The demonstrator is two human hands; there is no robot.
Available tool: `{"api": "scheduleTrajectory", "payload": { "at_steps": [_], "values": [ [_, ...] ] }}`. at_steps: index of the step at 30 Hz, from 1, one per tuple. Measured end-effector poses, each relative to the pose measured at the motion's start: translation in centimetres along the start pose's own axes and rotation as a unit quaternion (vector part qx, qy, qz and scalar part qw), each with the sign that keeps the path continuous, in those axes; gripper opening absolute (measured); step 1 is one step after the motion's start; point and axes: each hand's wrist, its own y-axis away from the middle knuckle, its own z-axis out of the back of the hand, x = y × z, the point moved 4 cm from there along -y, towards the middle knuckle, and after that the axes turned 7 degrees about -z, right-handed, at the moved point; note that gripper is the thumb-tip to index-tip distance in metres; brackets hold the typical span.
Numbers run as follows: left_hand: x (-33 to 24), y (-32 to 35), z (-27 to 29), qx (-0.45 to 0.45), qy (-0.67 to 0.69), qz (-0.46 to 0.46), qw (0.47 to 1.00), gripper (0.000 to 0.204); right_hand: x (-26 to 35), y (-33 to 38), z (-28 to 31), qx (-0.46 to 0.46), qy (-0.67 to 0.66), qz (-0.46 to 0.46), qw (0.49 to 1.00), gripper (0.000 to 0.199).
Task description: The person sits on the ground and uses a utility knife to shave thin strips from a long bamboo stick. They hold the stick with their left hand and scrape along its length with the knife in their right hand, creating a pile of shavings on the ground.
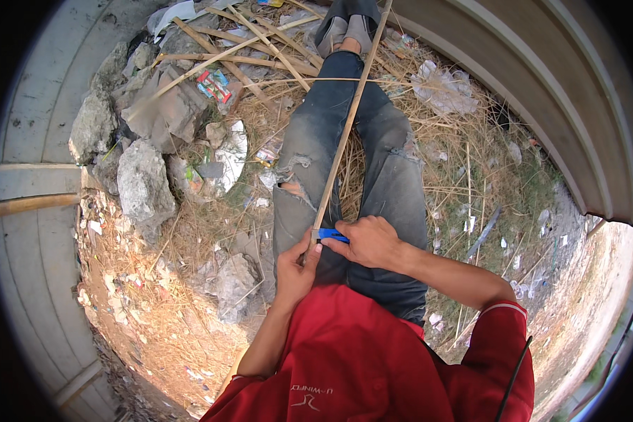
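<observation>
- The long bamboo strip [342,141] runs from the near end, at the lap, out along the outstretched legs [394,190] and past the feet [344,32].
- The left hand [297,276] pinches the strip's near end between thumb and fingers, probably to keep it from twisting.
- The right hand [373,241] is curled around a blue cutter [332,235], its head meeting the strip just beyond the left hand; the closeness of the two hands likely gives the blade control.
- Lying lengthwise over the legs, the strip seems to have their line as a guide; whether it presses on them I cannot tell.
- To the ground's [158,295] left edge stands a grey panel wall [35,267], with rocks [145,184] between it and the left leg.
- A ribbed sheet [541,91] bounds the upper right, well apart from the right elbow, so sideways room looks fair.
- Loose strips [260,46] lie crossed near the feet, where the far end could snag.
</observation>
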Motion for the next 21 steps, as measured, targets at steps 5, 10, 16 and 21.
{"api": "scheduleTrajectory", "payload": {
  "at_steps": [5,10,16,21],
  "values": [
    [-1.3,-0.7,1.0,-0.009,-0.028,-0.02,0.999,0.045,-0.5,-2.0,0.5,-0.087,0.011,-0.036,0.996,0.053],
    [-1.3,3.9,2.6,0.049,-0.084,-0.016,0.995,0.044,-14.3,-6.8,9.7,-0.292,-0.031,-0.23,0.928,0.064],
    [-0.2,3.6,2.2,0.041,0.007,-0.001,0.999,0.044,-11.1,-5.0,11.6,-0.254,-0.068,-0.212,0.941,0.061],
    [-1.5,1.1,1.7,0.027,0.026,-0.013,0.999,0.045,-4.3,-1.8,6.4,-0.175,-0.065,-0.087,0.979,0.05]
  ]
}}
